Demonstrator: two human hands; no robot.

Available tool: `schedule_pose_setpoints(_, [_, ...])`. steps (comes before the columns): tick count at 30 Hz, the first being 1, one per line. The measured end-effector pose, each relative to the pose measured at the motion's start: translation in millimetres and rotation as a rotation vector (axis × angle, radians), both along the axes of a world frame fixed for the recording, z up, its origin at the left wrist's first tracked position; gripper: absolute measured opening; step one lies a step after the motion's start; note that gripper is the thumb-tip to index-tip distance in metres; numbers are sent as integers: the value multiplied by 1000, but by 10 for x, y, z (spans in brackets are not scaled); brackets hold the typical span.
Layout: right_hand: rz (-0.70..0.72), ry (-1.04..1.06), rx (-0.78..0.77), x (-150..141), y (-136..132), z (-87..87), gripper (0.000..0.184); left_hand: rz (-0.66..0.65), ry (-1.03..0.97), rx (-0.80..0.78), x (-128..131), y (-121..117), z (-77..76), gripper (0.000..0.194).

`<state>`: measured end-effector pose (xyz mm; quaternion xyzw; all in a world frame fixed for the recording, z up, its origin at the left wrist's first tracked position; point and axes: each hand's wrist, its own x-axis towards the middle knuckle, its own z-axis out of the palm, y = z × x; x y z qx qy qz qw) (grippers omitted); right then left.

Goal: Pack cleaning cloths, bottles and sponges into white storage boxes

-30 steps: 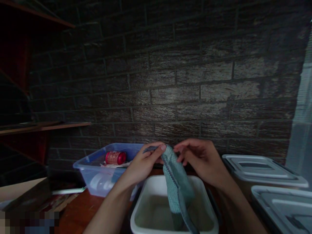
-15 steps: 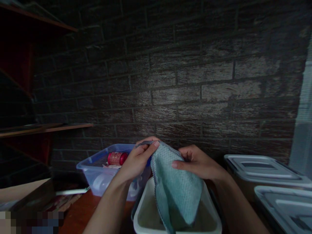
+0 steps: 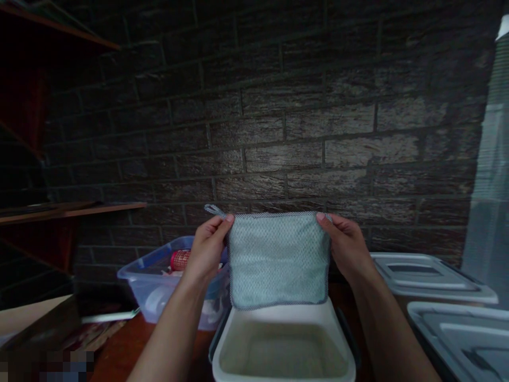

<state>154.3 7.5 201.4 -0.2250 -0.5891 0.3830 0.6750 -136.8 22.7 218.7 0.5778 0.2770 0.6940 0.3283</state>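
A pale teal cleaning cloth [image 3: 279, 260] with a dark-and-white checked border hangs spread out, nearly flat, between my two hands. My left hand [image 3: 210, 241] pinches its upper left corner, where a small hanging loop sticks out. At the upper right corner, the thumb and fingers of my right hand [image 3: 347, 241] close on the edge. Below the cloth stands a white plastic bin [image 3: 223, 353] with dark side handles; its bare inside shows, and the cloth's lower edge overlaps its far rim in view.
Left of the bin is a translucent blue tub [image 3: 139, 270] holding a red can-like item [image 3: 180, 260] and other things. Two grey-white lids [image 3: 457, 313] lie at the right. A cardboard box [image 3: 35, 318] and wooden shelves [image 3: 79, 211] are at the left, a dark brick wall [image 3: 262, 127] behind.
The folded, drooping cloth has been opened out into a flat rectangle. My hands have moved apart, the right one up to the other top corner, uncovering the bin's inside.
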Motion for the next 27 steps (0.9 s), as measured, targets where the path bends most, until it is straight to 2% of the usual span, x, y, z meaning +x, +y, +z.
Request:
schedule_pose_setpoints(5, [-194,81,52,26,-11,26,39,-11,48,19,35,-58,25,28])
schedule_pose_setpoints(11, [-274,233,76,58,-49,37,23,9,-19,112,35,-109,63,33])
schedule_pose_setpoints(13, [-266,276,73,66,-62,57,22,48,-19,149,18,-89,55,30])
schedule_pose_setpoints(17, [-109,268,66,72,-103,105,19,137,-12,208,-6,-57,34,30])
schedule_pose_setpoints(19, [-86,248,83,71,-101,104,16,174,-9,241,-9,-58,33,29])
schedule_pose_setpoints(22, [-249,215,151,64,-41,60,11,225,-13,272,-13,-70,44,30])
schedule_pose_setpoints(25, [-442,196,228,50,40,13,14,248,-18,276,-19,-80,59,29])
schedule_pose_setpoints(27, [-483,196,232,39,66,4,17,253,-26,273,-23,-84,67,28])
